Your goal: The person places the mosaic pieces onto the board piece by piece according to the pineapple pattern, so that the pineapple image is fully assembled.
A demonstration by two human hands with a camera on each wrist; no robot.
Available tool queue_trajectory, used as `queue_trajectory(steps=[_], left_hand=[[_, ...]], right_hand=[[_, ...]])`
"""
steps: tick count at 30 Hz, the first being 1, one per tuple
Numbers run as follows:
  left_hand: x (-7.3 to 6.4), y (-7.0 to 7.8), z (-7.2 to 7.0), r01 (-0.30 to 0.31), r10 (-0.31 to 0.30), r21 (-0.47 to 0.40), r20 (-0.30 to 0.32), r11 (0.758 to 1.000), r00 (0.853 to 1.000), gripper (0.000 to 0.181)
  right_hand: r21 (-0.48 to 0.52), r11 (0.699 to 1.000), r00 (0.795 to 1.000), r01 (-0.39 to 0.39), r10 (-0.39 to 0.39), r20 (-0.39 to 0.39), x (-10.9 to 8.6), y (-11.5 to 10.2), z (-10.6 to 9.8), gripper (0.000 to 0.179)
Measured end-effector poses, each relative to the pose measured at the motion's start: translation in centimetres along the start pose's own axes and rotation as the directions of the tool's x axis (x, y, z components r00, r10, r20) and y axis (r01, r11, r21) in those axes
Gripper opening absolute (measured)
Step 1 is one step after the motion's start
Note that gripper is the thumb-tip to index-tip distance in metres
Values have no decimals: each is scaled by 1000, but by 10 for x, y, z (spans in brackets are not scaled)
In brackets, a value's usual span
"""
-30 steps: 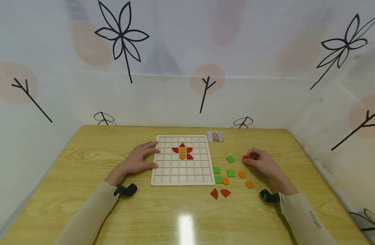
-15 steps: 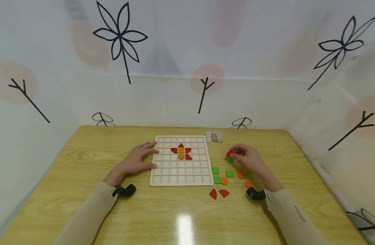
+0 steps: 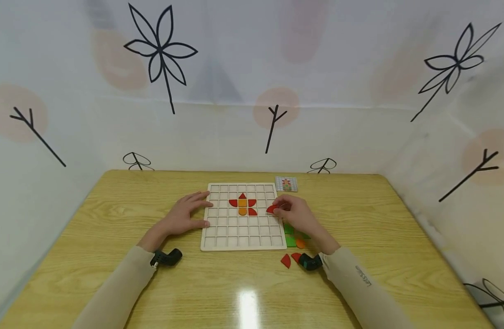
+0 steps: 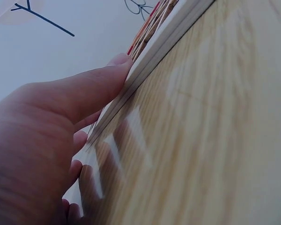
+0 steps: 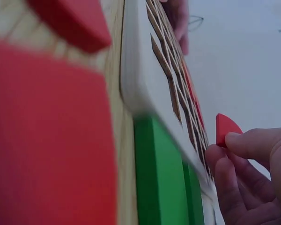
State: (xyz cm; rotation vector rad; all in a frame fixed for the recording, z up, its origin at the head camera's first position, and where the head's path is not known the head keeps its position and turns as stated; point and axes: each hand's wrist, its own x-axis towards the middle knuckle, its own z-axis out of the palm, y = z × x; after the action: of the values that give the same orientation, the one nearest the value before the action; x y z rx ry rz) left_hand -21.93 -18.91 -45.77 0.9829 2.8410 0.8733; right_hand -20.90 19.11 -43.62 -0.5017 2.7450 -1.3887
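A white grid board [image 3: 223, 232] lies on the wooden table. At its left edge rests my left hand [image 3: 182, 215], fingers spread and fairly straight; the thumb touches the rim in the left wrist view. Over the board's right side, my right hand [image 3: 298, 214] pinches a red quarter-circle tile [image 3: 270, 209] between thumb and fingers; this tile [image 5: 226, 129] also shows in the right wrist view. Set in the grid are a red triangle [image 3: 242, 196], an orange square [image 3: 242, 203], an orange disc [image 3: 242, 211] and red quarter-circle tiles [image 3: 252, 212] on both sides.
A small pattern card [image 3: 286, 184] lies beyond the board's right corner. Beside the board are green squares [image 3: 291, 241] and an orange disc [image 3: 300, 243]. Loose red quarter-circles [image 3: 286, 261] lie nearer me. My right arm covers part of this area.
My right hand has carried the red quarter-circle tile leftward from the table on the right to above the board's right side. The left hand has stayed at the board's edge.
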Motion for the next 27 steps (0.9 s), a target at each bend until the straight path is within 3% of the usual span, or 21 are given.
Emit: queue_trajectory(steps=[5, 10, 20, 27], left_hand=[[0, 1, -1, -5, 5, 3, -3, 1000, 1000, 58], [0, 2, -2, -7, 7, 0, -2, 1000, 1000, 58], [-1, 1, -2, 2, -2, -6, -5, 1000, 1000, 57], [-1, 1, -1, 3, -3, -10, 1, 1000, 1000, 57]], right_hand=[[16, 1000, 1000, 17, -17, 3, 10, -9, 19, 10], [17, 1000, 998, 26, -27, 55, 20, -15, 32, 8], [-50, 998, 975, 24, -12, 220, 37, -29, 30, 5], [-36, 999, 977, 22, -14, 214, 46, -36, 42, 5]])
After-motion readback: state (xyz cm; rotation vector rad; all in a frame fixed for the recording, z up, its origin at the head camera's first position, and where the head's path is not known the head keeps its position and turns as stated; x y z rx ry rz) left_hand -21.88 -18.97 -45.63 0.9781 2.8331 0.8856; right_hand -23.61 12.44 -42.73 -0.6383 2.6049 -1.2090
